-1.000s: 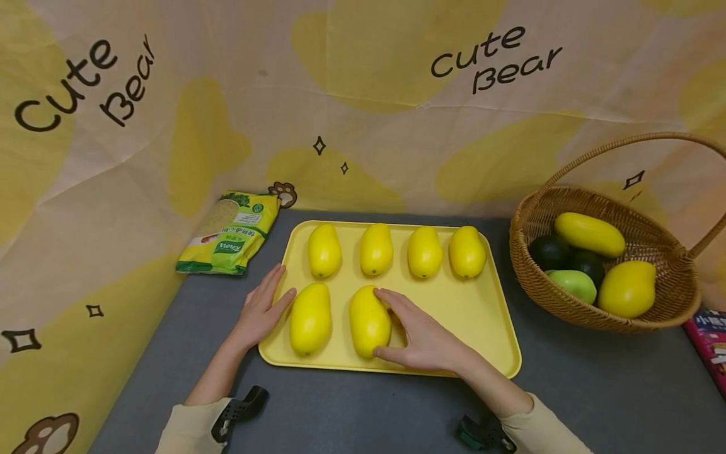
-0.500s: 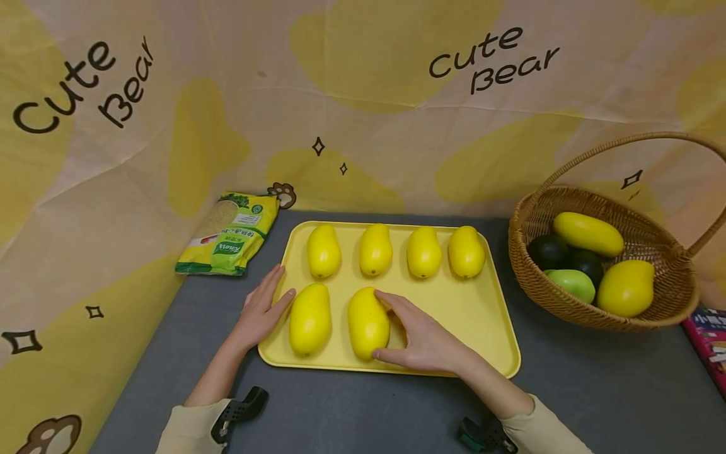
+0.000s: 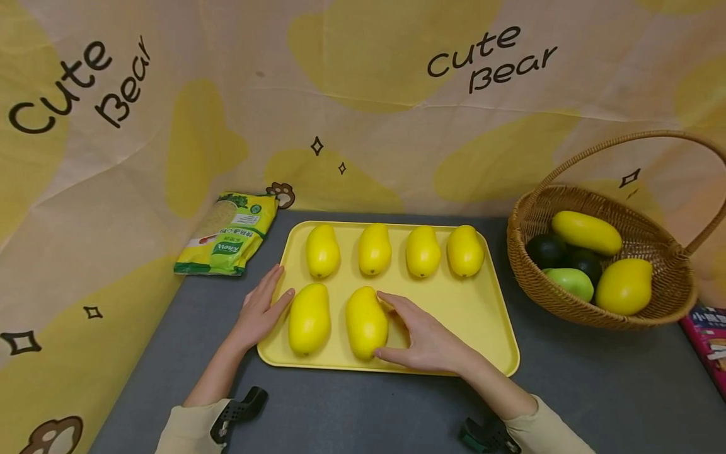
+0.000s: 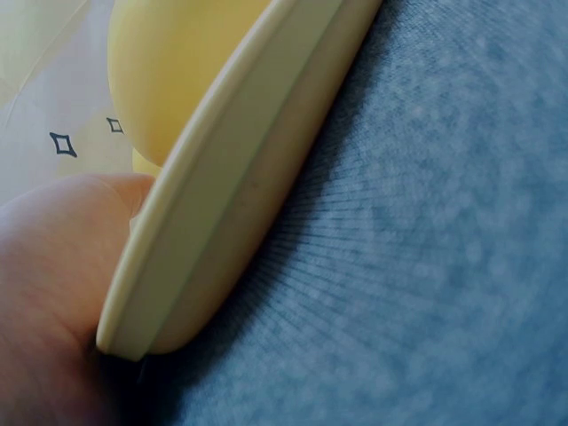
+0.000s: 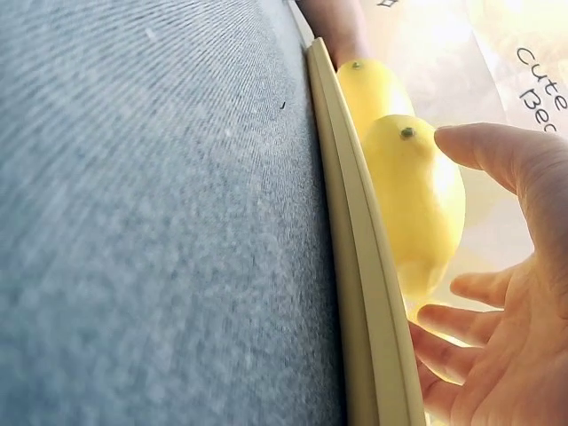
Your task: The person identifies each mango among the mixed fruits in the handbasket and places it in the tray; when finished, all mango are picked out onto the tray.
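In the head view, a yellow tray [image 3: 437,315] carries several yellow mangoes: a back row of several, including one mango [image 3: 322,251] at the left, and two in front. My left hand [image 3: 258,315] lies along the tray's left edge, fingers extended, thumb close to the front left mango [image 3: 309,320]. My right hand [image 3: 422,337] stands right of the other front mango [image 3: 367,323], thumb and fingers spread about its right side. In the right wrist view, the thumb tip is beside that mango's stem end, and the fingers are spread and not curled round it.
A wicker basket [image 3: 595,318] at the right holds yellow, dark and light green produce. A yellow-green Knorr packet [image 3: 229,233] lies at the back left. A pink package [image 3: 709,343] shows at the right edge. A printed cloth [image 3: 363,94] hangs behind the table.
My right hand's thumb and fingertips have drawn slightly rightward, off the front right mango. The left hand, tray and other mangoes keep their places.
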